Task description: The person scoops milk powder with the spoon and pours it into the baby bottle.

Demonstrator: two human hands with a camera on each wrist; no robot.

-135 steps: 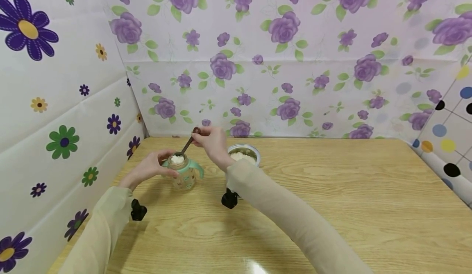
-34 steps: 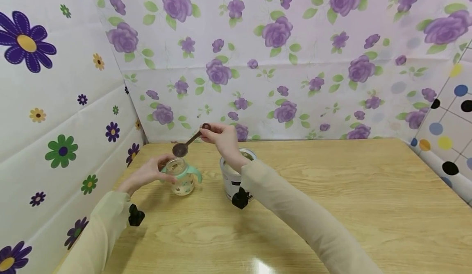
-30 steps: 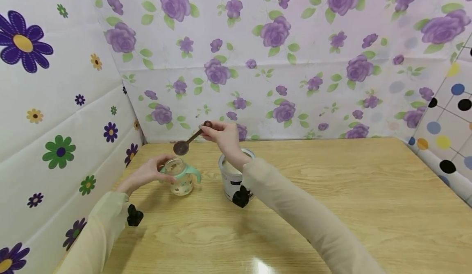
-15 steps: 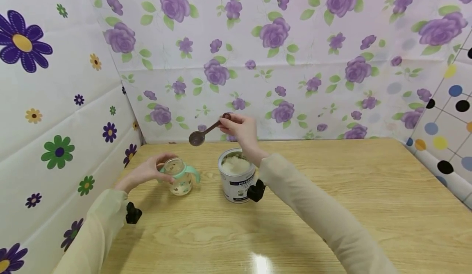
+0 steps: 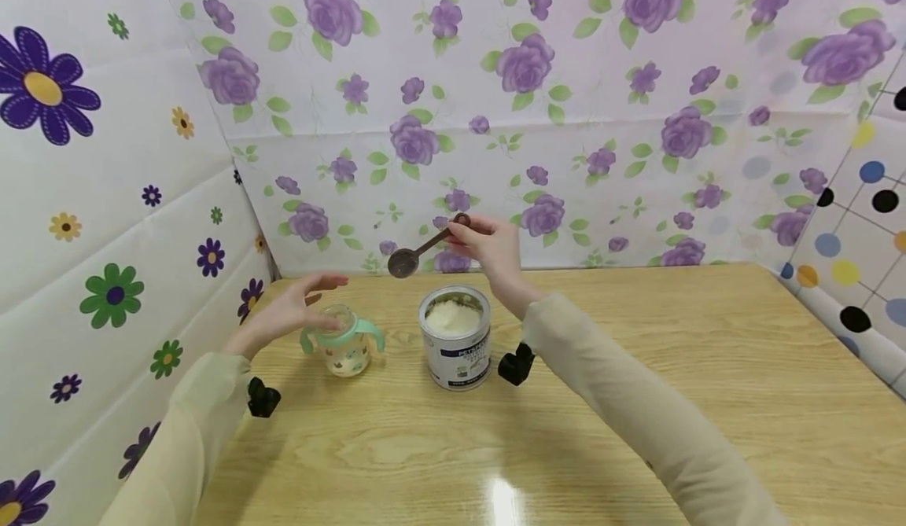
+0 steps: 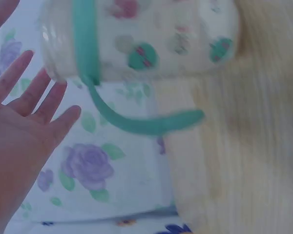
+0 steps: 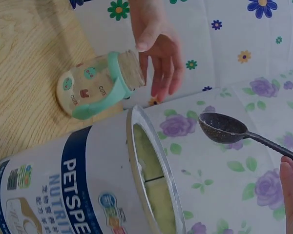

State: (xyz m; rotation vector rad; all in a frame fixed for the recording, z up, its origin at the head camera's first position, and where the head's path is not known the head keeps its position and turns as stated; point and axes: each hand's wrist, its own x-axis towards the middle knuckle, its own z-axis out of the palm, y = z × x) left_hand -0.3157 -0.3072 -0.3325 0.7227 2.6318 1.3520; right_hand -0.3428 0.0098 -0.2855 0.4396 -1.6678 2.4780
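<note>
My right hand (image 5: 493,257) pinches the handle of a dark brown measuring scoop (image 5: 403,263) and holds it in the air, behind and above the gap between bottle and can. In the right wrist view the scoop's bowl (image 7: 222,127) shows only a light dusting of powder. My left hand (image 5: 290,311) hovers at the neck of a clear baby bottle (image 5: 347,349) with mint-green handles, fingers spread. The bottle stands upright and lidless, pale powder low inside. To its right stands an uncovered white can (image 5: 456,357) of cream-coloured powder (image 5: 453,318).
The wooden table (image 5: 637,369) runs on to the right of the can. Flowered sheets (image 5: 538,156) close off the back and left, and a dotted sheet (image 5: 856,274) the right. Black wrist cameras (image 5: 263,397) sit under both wrists.
The powder in the scoop went into the bottle. The right hand then drew the scoop rightward, uncovering the can. Just now the left hand let go of the bottle and lifted slightly.
</note>
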